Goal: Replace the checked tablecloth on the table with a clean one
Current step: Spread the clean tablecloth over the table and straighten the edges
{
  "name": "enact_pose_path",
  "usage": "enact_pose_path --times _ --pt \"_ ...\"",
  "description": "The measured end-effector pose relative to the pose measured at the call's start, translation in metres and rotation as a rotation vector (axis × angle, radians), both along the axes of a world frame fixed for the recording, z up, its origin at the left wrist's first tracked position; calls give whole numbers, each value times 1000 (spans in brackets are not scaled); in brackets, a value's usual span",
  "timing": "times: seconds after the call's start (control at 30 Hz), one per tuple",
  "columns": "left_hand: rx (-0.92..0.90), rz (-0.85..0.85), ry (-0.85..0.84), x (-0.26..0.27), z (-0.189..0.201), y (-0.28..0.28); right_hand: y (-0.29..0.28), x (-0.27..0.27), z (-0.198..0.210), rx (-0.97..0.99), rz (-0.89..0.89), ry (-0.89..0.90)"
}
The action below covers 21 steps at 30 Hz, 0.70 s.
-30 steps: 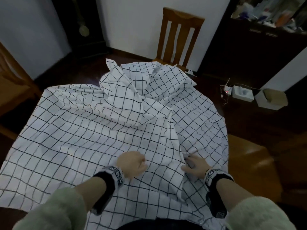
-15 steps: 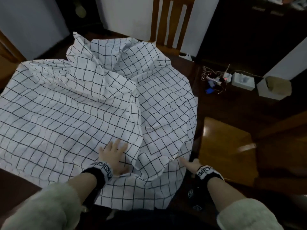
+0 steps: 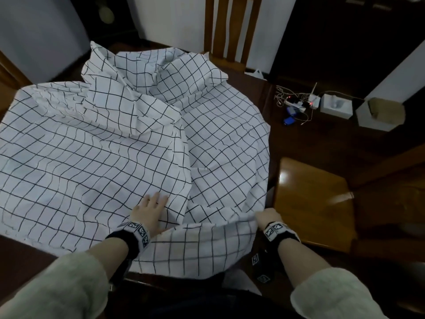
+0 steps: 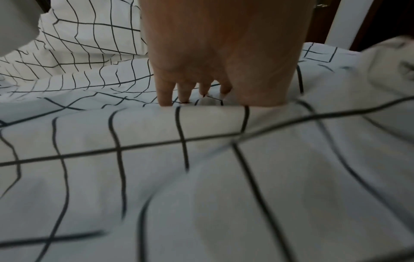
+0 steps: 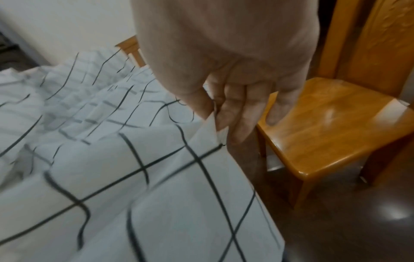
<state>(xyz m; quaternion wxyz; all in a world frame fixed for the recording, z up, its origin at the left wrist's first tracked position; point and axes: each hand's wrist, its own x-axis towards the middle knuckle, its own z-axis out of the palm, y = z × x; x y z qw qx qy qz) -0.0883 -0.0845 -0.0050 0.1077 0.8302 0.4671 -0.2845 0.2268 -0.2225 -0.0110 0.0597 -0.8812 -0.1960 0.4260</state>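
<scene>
A white tablecloth with a black checked grid (image 3: 96, 143) lies rumpled over the dark wooden table (image 3: 20, 254), bunched into folds toward the far side. My left hand (image 3: 150, 209) rests flat on the cloth near the front edge, fingers straight (image 4: 165, 92). My right hand (image 3: 266, 216) pinches the cloth's right front edge between thumb and fingers (image 5: 224, 113), lifting a fold of tablecloth (image 5: 156, 168) off the table's corner. No second cloth is in view.
A wooden chair (image 3: 308, 203) stands right of the table, close to my right hand. Another chair (image 3: 230, 26) is at the far side. A power strip with cables (image 3: 296, 104) and two white boxes (image 3: 335, 107) lie on the dark floor.
My left hand opened from a fist and now lies flat. My right hand went from resting on the cloth to its right edge, took hold, and raised a fold.
</scene>
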Motion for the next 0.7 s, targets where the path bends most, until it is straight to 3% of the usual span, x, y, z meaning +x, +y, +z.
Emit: enact_pose_path --times 0.23,0.3,0.37,0.5,0.57,0.7 --pt "107 217 -90 26 5 -24 -5 94 43 161 -74 -288" --pt "136 277 -106 38 6 -39 -5 125 45 210 -45 -299" --pt "142 358 -84 50 7 -56 -7 152 38 215 55 -203" --pt "178 534 -132 83 10 -86 -25 162 20 88 480 114" --pt "216 580 -256 107 12 -98 -33 142 14 79 749 195" --pt "260 458 -440 157 25 -115 -45 79 17 162 1207 451"
